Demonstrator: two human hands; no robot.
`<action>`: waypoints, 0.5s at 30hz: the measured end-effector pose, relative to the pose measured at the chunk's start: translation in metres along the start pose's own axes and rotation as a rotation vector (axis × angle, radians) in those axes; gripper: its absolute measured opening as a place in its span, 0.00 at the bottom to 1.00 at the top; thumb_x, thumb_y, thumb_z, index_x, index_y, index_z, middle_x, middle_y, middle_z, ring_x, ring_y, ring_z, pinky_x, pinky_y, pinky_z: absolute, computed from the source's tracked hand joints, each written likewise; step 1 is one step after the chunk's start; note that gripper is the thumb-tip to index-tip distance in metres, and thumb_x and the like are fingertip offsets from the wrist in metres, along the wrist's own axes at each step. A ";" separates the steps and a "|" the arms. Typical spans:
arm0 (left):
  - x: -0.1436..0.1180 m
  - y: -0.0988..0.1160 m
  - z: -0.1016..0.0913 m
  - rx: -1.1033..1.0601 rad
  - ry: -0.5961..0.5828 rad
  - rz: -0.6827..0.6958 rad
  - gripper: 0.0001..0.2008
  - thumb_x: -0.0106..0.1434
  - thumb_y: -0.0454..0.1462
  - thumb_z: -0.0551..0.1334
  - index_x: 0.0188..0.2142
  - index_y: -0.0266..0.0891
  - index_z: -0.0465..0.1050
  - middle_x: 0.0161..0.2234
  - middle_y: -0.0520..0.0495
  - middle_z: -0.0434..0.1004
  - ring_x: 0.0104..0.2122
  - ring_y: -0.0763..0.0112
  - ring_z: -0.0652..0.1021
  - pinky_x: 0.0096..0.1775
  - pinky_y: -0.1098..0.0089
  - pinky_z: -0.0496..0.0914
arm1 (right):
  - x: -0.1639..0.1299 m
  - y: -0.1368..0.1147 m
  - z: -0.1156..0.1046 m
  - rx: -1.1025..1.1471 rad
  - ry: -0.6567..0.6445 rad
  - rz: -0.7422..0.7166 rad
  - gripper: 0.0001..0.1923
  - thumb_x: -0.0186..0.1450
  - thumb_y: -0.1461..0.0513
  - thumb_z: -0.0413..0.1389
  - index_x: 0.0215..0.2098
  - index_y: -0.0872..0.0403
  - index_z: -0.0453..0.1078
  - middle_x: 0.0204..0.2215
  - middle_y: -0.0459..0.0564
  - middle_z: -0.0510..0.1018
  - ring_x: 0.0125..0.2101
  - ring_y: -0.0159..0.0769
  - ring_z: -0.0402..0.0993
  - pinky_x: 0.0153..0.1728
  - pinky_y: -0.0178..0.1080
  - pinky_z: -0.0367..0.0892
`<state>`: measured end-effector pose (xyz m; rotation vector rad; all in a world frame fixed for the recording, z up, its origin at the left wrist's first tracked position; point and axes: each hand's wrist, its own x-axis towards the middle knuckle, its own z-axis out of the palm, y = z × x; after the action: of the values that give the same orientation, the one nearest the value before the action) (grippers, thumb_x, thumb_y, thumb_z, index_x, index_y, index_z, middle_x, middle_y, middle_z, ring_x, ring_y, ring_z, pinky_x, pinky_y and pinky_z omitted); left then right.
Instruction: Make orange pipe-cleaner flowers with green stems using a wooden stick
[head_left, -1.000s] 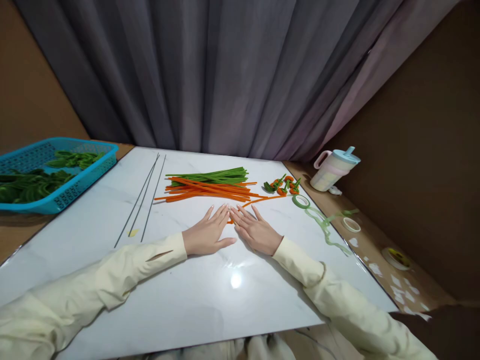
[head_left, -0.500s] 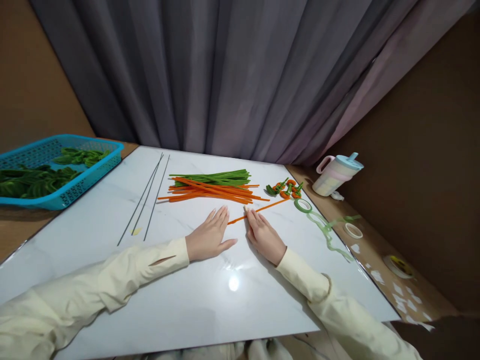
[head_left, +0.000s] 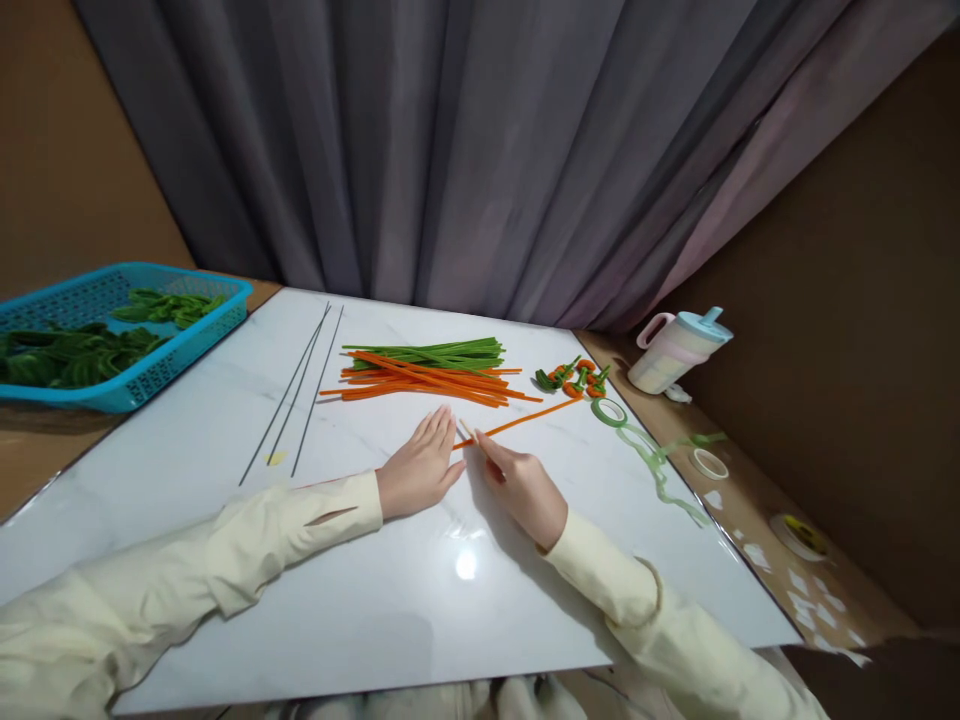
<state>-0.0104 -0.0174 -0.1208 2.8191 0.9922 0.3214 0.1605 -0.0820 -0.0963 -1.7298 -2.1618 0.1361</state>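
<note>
My left hand (head_left: 421, 468) lies flat, palm down, on the white table (head_left: 375, 600) and holds nothing. Its fingertips sit beside the near end of a single orange pipe cleaner (head_left: 532, 415). My right hand (head_left: 523, 487) is turned on its side, with thumb and forefinger pinched on that pipe cleaner near its left end. The stem runs away to the right towards a green tape roll (head_left: 609, 411). Just beyond the hands lies a pile of orange and green pipe cleaners (head_left: 427, 370).
Small twisted orange-and-green pieces (head_left: 574, 378) lie right of the pile. Three thin dark wires (head_left: 300, 390) lie to the left. A blue basket (head_left: 180, 340) of green leaves stands far left. A lidded cup (head_left: 675, 350), a loose green tape strip (head_left: 660, 465) and more tape rolls (head_left: 709, 463) are at the right edge.
My right hand has lifted from lying flat, turned on its side and pinched the single orange pipe cleaner, drawing back a little. My left hand has stayed flat in place.
</note>
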 end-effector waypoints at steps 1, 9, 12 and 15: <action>0.000 0.000 0.001 0.008 0.004 -0.009 0.32 0.68 0.45 0.44 0.61 0.17 0.45 0.63 0.23 0.43 0.64 0.50 0.46 0.62 0.55 0.48 | -0.001 -0.005 0.002 0.021 -0.010 -0.011 0.25 0.65 0.68 0.42 0.60 0.54 0.59 0.46 0.51 0.77 0.38 0.36 0.78 0.40 0.33 0.71; 0.000 0.000 0.003 0.032 0.053 0.001 0.31 0.67 0.43 0.45 0.61 0.17 0.45 0.63 0.24 0.42 0.64 0.51 0.45 0.61 0.55 0.49 | -0.008 -0.021 0.012 -0.279 -0.082 -0.057 0.23 0.67 0.68 0.41 0.60 0.58 0.59 0.57 0.55 0.66 0.53 0.39 0.69 0.46 0.37 0.71; -0.001 0.000 0.002 0.044 0.037 0.049 0.29 0.68 0.41 0.44 0.61 0.20 0.46 0.64 0.28 0.42 0.64 0.55 0.45 0.62 0.56 0.47 | -0.009 -0.023 0.015 -0.332 -0.032 -0.103 0.22 0.67 0.68 0.41 0.58 0.63 0.61 0.55 0.58 0.67 0.55 0.39 0.65 0.53 0.40 0.65; -0.001 0.000 0.002 0.038 0.022 0.092 0.26 0.69 0.41 0.42 0.61 0.24 0.48 0.64 0.31 0.45 0.64 0.58 0.47 0.62 0.55 0.45 | -0.009 -0.023 0.016 -0.336 0.021 -0.097 0.22 0.68 0.66 0.40 0.57 0.65 0.62 0.56 0.60 0.66 0.56 0.41 0.64 0.56 0.44 0.62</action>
<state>-0.0108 -0.0182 -0.1227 2.9075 0.8840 0.3473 0.1353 -0.0938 -0.1062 -1.7800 -2.3519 -0.2850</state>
